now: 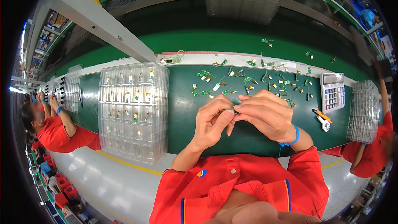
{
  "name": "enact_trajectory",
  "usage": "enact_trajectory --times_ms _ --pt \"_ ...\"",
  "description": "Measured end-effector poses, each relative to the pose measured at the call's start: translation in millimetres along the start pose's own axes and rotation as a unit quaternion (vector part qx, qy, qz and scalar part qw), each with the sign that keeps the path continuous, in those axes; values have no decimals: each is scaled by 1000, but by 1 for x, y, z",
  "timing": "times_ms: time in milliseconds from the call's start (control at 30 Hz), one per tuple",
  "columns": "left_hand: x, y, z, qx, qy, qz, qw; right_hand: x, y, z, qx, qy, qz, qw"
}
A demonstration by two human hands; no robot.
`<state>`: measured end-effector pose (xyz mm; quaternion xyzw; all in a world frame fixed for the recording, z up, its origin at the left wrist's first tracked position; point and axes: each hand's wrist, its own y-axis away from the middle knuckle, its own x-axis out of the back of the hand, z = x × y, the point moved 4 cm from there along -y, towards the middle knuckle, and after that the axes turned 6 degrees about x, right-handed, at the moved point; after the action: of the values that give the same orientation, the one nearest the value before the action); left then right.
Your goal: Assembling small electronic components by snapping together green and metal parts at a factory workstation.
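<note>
Above the green work mat (186, 95), my left hand (212, 123) and my right hand (267, 114) meet fingertip to fingertip. Both are closed in a pinch around a small circuit board (227, 110); the fingers cover most of it, so only a dark sliver shows. A blue band circles my right wrist. Just beyond my hands lie several loose small green circuit boards (248, 80) with wires and little silver-and-yellow parts. One whitish piece (217, 86) lies among them, past my left hand.
Stacked clear compartment trays (132, 112) holding small parts stand at left; more trays (364, 112) stand at right. A calculator (333, 91), an orange-black cutter (322, 116) and a white tool (323, 123) lie right. A post (103, 25) rises beyond. Co-workers in red sit either side.
</note>
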<state>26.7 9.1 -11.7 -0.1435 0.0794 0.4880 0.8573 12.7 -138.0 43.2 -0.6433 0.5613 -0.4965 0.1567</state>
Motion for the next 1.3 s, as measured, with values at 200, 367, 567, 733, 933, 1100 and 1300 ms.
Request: enact_trajectory --times_ms 200,367,567,733,933,1100,1300 --pt "1 2 -7 -30 43 17 998 -1 2 -1 -6 7 12 1000" --pt "-3 5 -12 -66 65 67 993 0 0 -3 8 15 22 1000" --pt "-7 4 -15 -78 67 102 990 -1 2 -2 6 19 33 999" --pt "-5 -1 -8 -46 66 60 995 -2 4 0 0 14 35 999" --pt "2 -1 -11 16 85 8 996 -6 3 -5 21 0 26 999" --pt "-2 1 -11 -69 79 60 993 -8 4 -8 1 -1 49 999" --pt "1 -3 -13 28 138 47 989 -4 4 -2 -14 -5 42 999"
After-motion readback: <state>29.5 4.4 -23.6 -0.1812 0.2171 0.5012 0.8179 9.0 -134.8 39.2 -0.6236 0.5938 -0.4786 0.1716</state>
